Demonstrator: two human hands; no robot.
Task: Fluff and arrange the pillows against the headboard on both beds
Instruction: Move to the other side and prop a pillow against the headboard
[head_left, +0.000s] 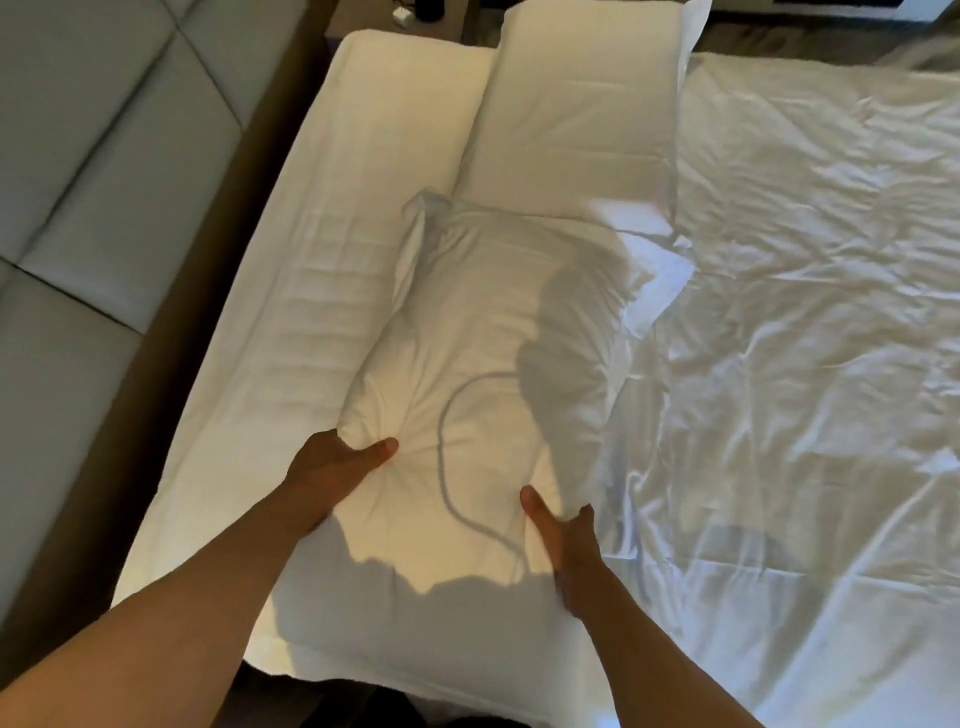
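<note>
The left hand (337, 460) is closed on the near left corner of a white pillow (483, 374), thumb lying on top and the other fingers tucked out of sight underneath, so the cloth puckers into small folds around the thumb. The right hand (563, 540) grips the near right edge of the same pillow in the same way, thumb pressed onto the top face and fingers wrapped around the side. Between the two hands the pillow sags and creases, which suggests a soft, light filling that gives way wherever it is pinched; it should lift easily but flop if held at one end only. The loose case looks smooth and may slide over the filling, so a grip that gathers both case and stuffing at the two corners, or along the long sides, would probably hold better than cloth alone. Beyond the hands the pillow stretches away lengthwise on the bed (332, 218), its far end touching a second pillow (576, 109) that lies farther off. To the left of the left hand, past the mattress edge, stands the padded headboard (98, 171). To the right of the right hand spreads a rumpled sheet (810, 312).
</note>
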